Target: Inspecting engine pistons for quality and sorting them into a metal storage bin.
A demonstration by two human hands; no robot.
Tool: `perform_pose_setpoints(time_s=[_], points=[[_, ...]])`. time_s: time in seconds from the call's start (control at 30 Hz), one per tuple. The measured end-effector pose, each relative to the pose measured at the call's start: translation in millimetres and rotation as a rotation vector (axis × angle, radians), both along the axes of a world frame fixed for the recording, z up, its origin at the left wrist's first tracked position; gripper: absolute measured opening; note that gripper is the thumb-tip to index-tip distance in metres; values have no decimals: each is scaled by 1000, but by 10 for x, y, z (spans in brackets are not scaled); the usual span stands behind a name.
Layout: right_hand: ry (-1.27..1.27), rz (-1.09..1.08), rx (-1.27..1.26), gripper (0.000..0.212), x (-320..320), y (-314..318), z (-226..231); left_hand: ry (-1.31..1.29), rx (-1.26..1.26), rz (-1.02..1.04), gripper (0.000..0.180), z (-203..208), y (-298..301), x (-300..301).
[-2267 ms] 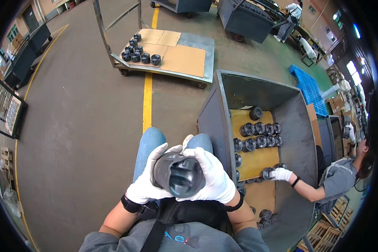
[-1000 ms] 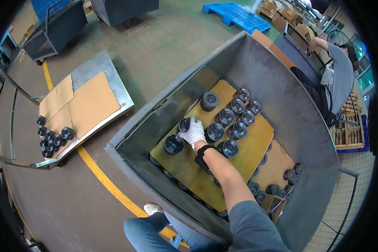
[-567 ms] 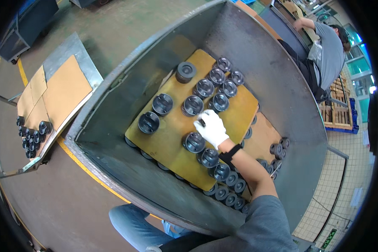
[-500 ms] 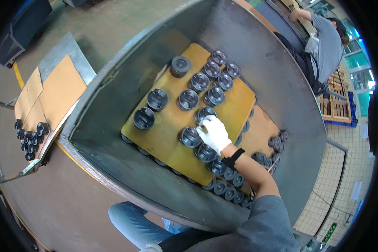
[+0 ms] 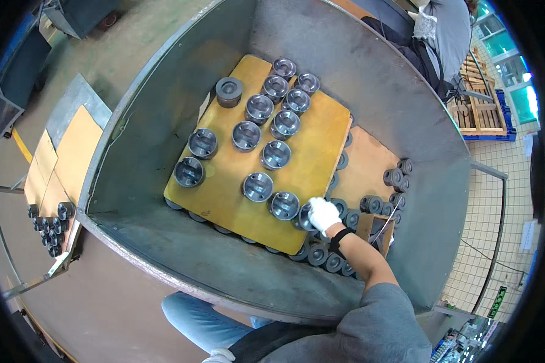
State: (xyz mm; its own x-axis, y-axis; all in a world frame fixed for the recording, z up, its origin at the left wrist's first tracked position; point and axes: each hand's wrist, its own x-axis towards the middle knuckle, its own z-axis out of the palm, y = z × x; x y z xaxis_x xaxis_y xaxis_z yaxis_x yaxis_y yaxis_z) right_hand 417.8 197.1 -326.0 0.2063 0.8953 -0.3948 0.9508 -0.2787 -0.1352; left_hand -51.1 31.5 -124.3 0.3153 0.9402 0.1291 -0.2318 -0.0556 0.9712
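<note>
My right hand (image 5: 324, 215), in a white glove with a black wristband, is closed around a grey metal piston (image 5: 305, 219) at the near right edge of a yellow board (image 5: 230, 193). Its fingertips are partly hidden. Right beside it stands another piston (image 5: 284, 206), with one more piston (image 5: 258, 187) farther left. Several hollow-side-up pistons stand in slanting rows across the board; a flat-topped piston (image 5: 229, 92) sits at the far left. At the lower edge, only a scrap of my white-gloved left hand (image 5: 220, 356) shows, its fingers hidden.
A deep metal bin (image 5: 181, 266) surrounds the board. Lower pistons (image 5: 318, 255) and brown sheet (image 5: 372, 158) show past its edges. A small wooden frame (image 5: 365, 225) lies near my right forearm. Left is a cart with cardboard (image 5: 82, 154); another person (image 5: 445, 36) is at upper right.
My right hand has moved along the near row, toward the right end, from one piston to the piston by the board's edge. The whole view has shifted, and the other person is partly cut off.
</note>
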Motion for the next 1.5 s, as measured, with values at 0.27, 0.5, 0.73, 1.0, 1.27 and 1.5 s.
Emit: perform_pose_setpoints(time_s=[0.27,0.5,0.73,1.0,1.27,1.5], points=[[-49,-131,161,17,248,938,-115,49,-40,-19,58,239,142,118],[10,-236,447,30,26,919,-63,-292,405,70,65,-292,-143,33],[52,293,265,26,-476,698,352,165,-419,-136,37,414,194,8],[-82,286,-128,26,-165,971,41,122,-453,-13,28,426,378,181],[-391,279,30,27,1167,1858,-7,16,-868,226,19,674,668,398],[-520,-50,-114,35,1583,2577,-31,85,-910,138,18,646,694,296]])
